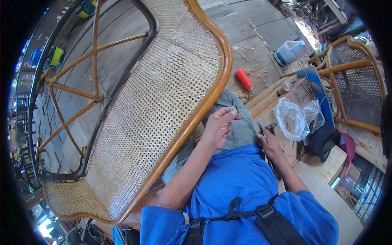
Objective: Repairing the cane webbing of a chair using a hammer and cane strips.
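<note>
My left hand [219, 125] is raised over my lap with thumb and forefinger pinched on a small pale piece, too small to name. Beside my right thigh, my right hand [271, 143] is closed around a dark metal tool [270, 129]; two ends stick out past the fingers, and its kind is unclear. A large piece of rattan furniture [223, 49] leans at my left, its glossy brown frame edged around a woven cane panel [151, 94]. My left forearm passes close to its near rail; the left hand is apart from the weave.
A red bottle [244, 79] lies on the plank floor among shavings. Beyond it stands a white-and-blue jug [289, 53]. At the right are wooden strips [269, 96], a clear plastic bag [292, 118], a blue board [316, 87] and a rattan chair [355, 65].
</note>
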### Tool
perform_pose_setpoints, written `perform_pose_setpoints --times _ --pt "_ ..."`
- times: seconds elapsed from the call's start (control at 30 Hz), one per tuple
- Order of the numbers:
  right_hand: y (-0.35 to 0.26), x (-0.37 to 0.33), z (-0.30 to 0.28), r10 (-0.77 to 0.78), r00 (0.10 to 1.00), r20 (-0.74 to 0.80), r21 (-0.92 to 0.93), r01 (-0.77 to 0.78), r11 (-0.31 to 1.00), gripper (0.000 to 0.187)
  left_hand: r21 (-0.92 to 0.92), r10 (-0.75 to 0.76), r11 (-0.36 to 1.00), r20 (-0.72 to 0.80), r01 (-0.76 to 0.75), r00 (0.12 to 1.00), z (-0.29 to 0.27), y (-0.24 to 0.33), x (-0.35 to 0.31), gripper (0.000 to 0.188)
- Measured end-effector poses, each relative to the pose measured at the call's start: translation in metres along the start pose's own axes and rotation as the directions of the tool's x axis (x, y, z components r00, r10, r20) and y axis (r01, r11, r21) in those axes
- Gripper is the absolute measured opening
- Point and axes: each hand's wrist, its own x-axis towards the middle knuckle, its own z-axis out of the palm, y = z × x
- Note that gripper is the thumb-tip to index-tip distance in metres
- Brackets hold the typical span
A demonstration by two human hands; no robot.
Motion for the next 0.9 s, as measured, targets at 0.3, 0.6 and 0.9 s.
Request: perform_pose_setpoints --times 0.3,0.6,0.9 --pt "-0.065 0.021 -0.012 -0.269 0.961 0.063 0.009 0.269 0.963 0.048 0.027 -0.036 0.999 -0.052 0.037 0.998 0.007 -0.004 0.001 0.013" --pt "-0.064 0.029 -0.006 -0.339 0.938 0.072 0.006 0.339 0.941 0.063 0.062 -0.01 0.998 -0.088 0.016 0.996 0.008 -0.001 -0.002 0.015" --pt "-0.072 0.031 -0.008 -0.32 0.943 0.095 0.005 0.321 0.947 0.062 0.126 -0.017 0.992 -0.092 0.029 0.996 0.008 0.0 0.0 0.013"
